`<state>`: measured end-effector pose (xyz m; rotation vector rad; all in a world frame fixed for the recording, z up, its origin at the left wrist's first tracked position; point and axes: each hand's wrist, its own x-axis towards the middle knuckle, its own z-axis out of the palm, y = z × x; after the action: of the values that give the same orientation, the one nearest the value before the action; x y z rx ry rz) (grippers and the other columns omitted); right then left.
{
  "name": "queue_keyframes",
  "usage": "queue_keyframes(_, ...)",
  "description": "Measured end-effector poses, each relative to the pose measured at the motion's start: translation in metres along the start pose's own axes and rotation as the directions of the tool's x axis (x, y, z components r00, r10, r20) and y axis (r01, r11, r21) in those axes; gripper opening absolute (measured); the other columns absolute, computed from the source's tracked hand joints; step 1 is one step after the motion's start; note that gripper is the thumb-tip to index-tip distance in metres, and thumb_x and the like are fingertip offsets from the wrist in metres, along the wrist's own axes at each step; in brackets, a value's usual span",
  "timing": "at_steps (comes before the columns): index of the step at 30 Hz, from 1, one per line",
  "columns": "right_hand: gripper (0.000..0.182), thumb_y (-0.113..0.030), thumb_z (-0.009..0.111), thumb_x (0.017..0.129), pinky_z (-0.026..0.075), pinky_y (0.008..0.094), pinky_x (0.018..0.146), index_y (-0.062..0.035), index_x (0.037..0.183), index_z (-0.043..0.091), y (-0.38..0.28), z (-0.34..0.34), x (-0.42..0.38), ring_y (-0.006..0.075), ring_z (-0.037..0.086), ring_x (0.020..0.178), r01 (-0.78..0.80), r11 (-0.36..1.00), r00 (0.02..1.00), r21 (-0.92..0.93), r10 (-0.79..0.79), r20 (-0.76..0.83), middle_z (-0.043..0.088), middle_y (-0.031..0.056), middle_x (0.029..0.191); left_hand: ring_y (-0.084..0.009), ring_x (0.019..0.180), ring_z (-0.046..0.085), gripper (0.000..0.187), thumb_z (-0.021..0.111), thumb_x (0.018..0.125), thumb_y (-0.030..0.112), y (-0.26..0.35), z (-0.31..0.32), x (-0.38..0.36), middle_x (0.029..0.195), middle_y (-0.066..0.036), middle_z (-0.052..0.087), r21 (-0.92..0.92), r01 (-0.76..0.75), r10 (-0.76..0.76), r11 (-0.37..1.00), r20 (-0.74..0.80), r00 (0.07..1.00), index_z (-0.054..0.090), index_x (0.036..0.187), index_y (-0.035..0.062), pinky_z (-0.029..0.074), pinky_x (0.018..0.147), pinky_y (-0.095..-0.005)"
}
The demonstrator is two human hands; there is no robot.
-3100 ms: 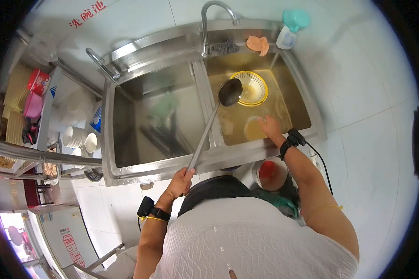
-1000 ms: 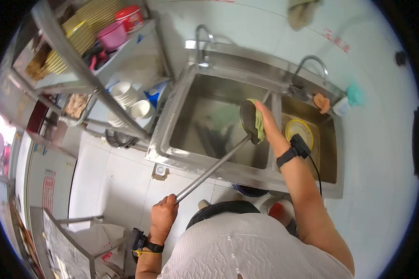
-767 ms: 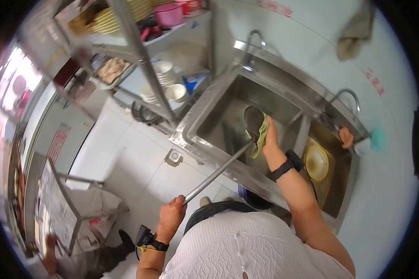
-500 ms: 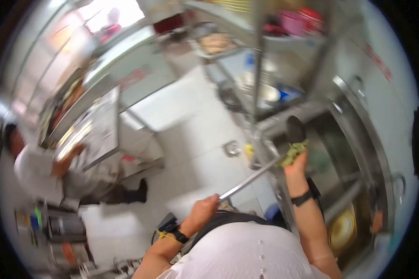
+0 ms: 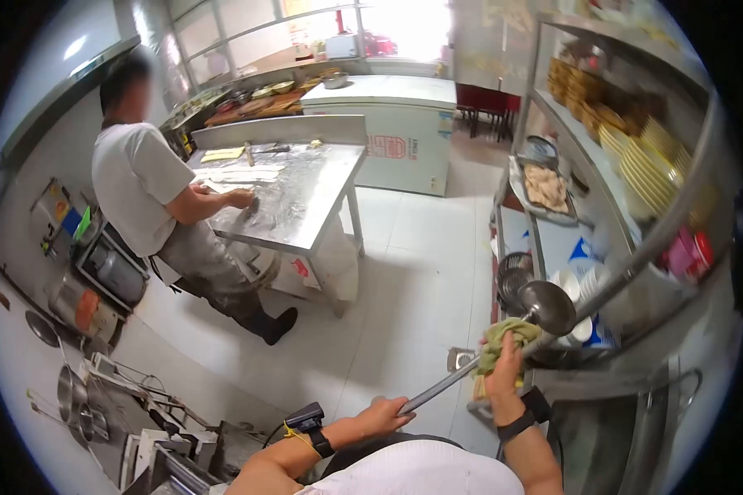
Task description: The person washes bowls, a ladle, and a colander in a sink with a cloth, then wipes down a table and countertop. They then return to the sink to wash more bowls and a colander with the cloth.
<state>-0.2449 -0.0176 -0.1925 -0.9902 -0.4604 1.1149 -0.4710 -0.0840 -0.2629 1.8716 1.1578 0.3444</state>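
Bright indoor daylight from blown-out windows [image 5: 388, 21] at the far end, soft glare on the steel table [image 5: 305, 198], strong fisheye bending, black vignette round the edges, slight blur on the shelves [image 5: 636, 165] at right

Open floor [image 5: 421, 272] left of the shelf rack [image 5: 636, 247]; rack post and stacked bowls [image 5: 582, 285] crowding the ladle [image 5: 545, 307] on the right; steel table [image 5: 297, 198] and co-worker [image 5: 157, 206] farther left
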Motion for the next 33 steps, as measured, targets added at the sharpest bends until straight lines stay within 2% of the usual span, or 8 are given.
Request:
queue_keyframes(4, 0.023, -0.023, 0.044, 0.084, 0.044, 0.0248, 0.060, -0.0024, 0.092, 0.049, 0.056, 0.043, 0.029, 0.0133, 0.053, 0.071, -0.196, 0.971, 0.954, -0.133, 0.221, 0.201, 0.055, 0.0072, 0.082, -0.0202, 0.042, 0.044, 0.022, 0.052, 0.079, 0.026, -0.016, -0.044, 0.037, 0.047, -0.005, 0.041, -0.337, -0.056, 0.056, 0.940, -0.008, 0.998, 0.044, 0.075, 0.0057, 0.035, 0.039, -0.0338)
queue_keyframes(6, 0.023, -0.022, 0.045, 0.083, 0.044, 0.0260, 0.061, -0.0017, 0.093, 0.049, 0.065, 0.063, 0.043, 0.0139, 0.053, 0.072, -0.280, 0.945, 0.903, -0.169, 0.319, 0.288, 0.055, 0.0077, 0.083, -0.0066, 0.036, 0.031, 0.019, 0.051, 0.080, 0.025, -0.006, -0.086, 0.053, 0.046, 0.004, 0.031, -0.765, 0.429, -0.010, 0.480, 0.484, 0.875, 0.042, 0.074, 0.0100, 0.027, 0.031, -0.0236)
queue_keyframes(13, 0.021, -0.009, 0.046, 0.078, 0.044, 0.0310, 0.069, 0.0007, 0.096, 0.044, 0.056, 0.128, 0.162, 0.0187, 0.051, 0.074, -0.142, 0.989, 0.948, 0.035, 0.125, 0.294, 0.051, 0.0104, 0.085, -0.0022, 0.031, 0.023, 0.015, 0.045, 0.085, 0.018, -0.052, -0.128, 0.130, 0.045, 0.005, 0.027, -0.821, 0.570, 0.338, 0.034, 0.546, 0.767, 0.043, 0.092, 0.0053, 0.017, 0.026, -0.0174)
queue_keyframes(15, 0.016, -0.008, 0.044, 0.079, 0.044, 0.0307, 0.066, -0.0002, 0.093, 0.044, 0.045, 0.132, 0.211, 0.0180, 0.050, 0.072, -0.090, 0.989, 0.967, 0.116, 0.059, 0.247, 0.050, 0.0094, 0.082, -0.0033, 0.034, 0.029, 0.022, 0.045, 0.084, 0.019, -0.061, -0.138, 0.164, 0.048, 0.003, 0.032, -0.815, 0.574, 0.331, 0.078, 0.564, 0.757, 0.042, 0.098, 0.0026, 0.022, 0.029, -0.0172)
queue_keyframes(19, 0.009, -0.011, 0.040, 0.083, 0.043, 0.0289, 0.059, -0.0037, 0.087, 0.042, 0.036, 0.138, 0.307, 0.0154, 0.047, 0.065, 0.058, 0.991, 0.992, 0.121, -0.071, 0.103, 0.045, 0.0060, 0.074, -0.0036, 0.047, 0.041, 0.025, 0.049, 0.083, 0.025, -0.064, -0.169, 0.245, 0.057, 0.002, 0.041, -0.662, 0.295, -0.048, 0.689, 0.364, 0.930, 0.048, 0.097, 0.0041, 0.032, 0.040, -0.0178)
queue_keyframes(21, 0.009, -0.013, 0.039, 0.084, 0.043, 0.0282, 0.058, -0.0047, 0.086, 0.042, 0.044, 0.139, 0.359, 0.0145, 0.046, 0.064, 0.110, 0.987, 0.992, 0.118, -0.116, 0.043, 0.044, 0.0049, 0.072, -0.0035, 0.048, 0.041, 0.025, 0.048, 0.083, 0.028, -0.075, -0.170, 0.287, 0.058, 0.003, 0.043, -0.231, -0.137, 0.056, 0.963, -0.325, 0.944, 0.054, 0.090, 0.0051, 0.030, 0.040, -0.0175)
queue_keyframes(29, 0.007, -0.012, 0.038, 0.084, 0.043, 0.0252, 0.051, -0.0057, 0.086, 0.041, 0.067, 0.225, 0.492, 0.0119, 0.049, 0.059, -0.080, 0.995, 0.914, -0.057, 0.096, 0.395, 0.048, 0.0051, 0.072, -0.0096, 0.034, 0.033, 0.039, 0.034, 0.087, 0.038, -0.025, -0.250, 0.469, 0.055, -0.003, 0.045, -0.799, 0.251, -0.319, 0.547, 0.079, 0.944, 0.053, 0.088, 0.0035, 0.027, 0.034, -0.0212)
queue_keyframes(33, 0.013, -0.008, 0.042, 0.081, 0.043, 0.0256, 0.061, -0.0028, 0.093, 0.042, 0.106, 0.242, 0.545, 0.0134, 0.050, 0.070, 0.102, 0.959, 0.811, -0.264, 0.074, 0.581, 0.050, 0.0065, 0.080, -0.0177, 0.045, 0.048, 0.043, 0.034, 0.084, 0.039, -0.056, -0.267, 0.552, 0.066, -0.011, 0.054, -0.996, 0.086, -0.340, -0.014, 0.085, 0.937, 0.050, 0.087, -0.0003, 0.039, 0.039, -0.0254)
